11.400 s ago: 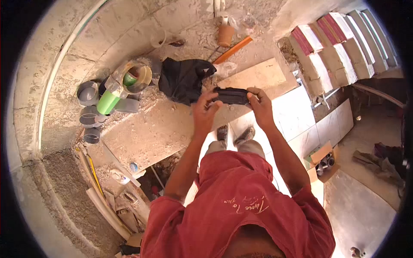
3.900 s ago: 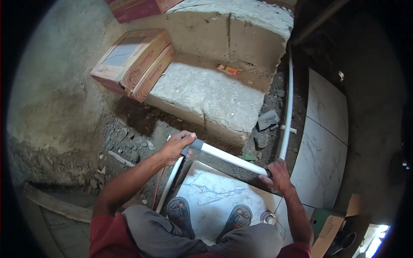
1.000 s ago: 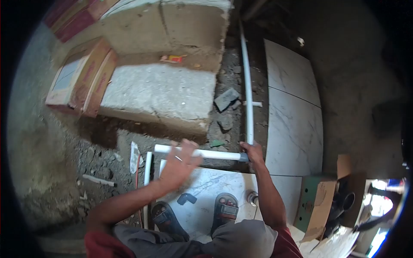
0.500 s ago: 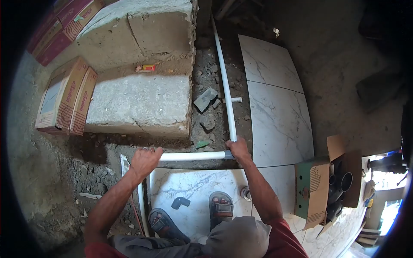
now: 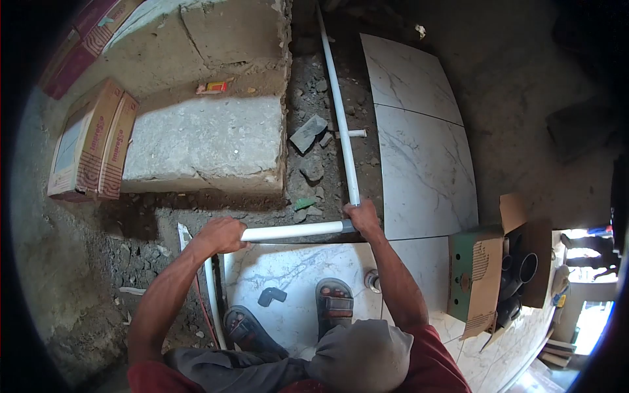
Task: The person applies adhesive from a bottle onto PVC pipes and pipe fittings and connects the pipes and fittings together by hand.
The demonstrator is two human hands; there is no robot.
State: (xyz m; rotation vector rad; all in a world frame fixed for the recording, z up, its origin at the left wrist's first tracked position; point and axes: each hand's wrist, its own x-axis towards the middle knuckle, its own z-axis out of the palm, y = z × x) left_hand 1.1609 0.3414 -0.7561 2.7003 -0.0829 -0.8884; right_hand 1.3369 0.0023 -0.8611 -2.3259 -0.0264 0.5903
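My left hand [image 5: 221,236] is wrapped around the left end of a short white plastic pipe [image 5: 295,232]. At that pipe's other end sits a grey elbow fitting [image 5: 347,226], with my right hand [image 5: 364,217] closed over it. From this corner a long white pipe [image 5: 341,124] runs away from me along the dirt trench. My right fingers partly hide the joint. A second, loose grey elbow [image 5: 271,297] lies on the marble-patterned tile between my sandalled feet.
Concrete steps [image 5: 203,144] rise at left, with tile boxes [image 5: 88,144] on them. Rubble [image 5: 308,134] and a short white pipe stub [image 5: 357,133] lie in the trench. Large tiles [image 5: 426,164] border it. An open carton [image 5: 475,278] of dark fittings stands at right.
The view has shifted slightly, so the surroundings sit higher. My left hand has turned on the pipe end, and the short pipe slants a little more. My right hand stays at the corner.
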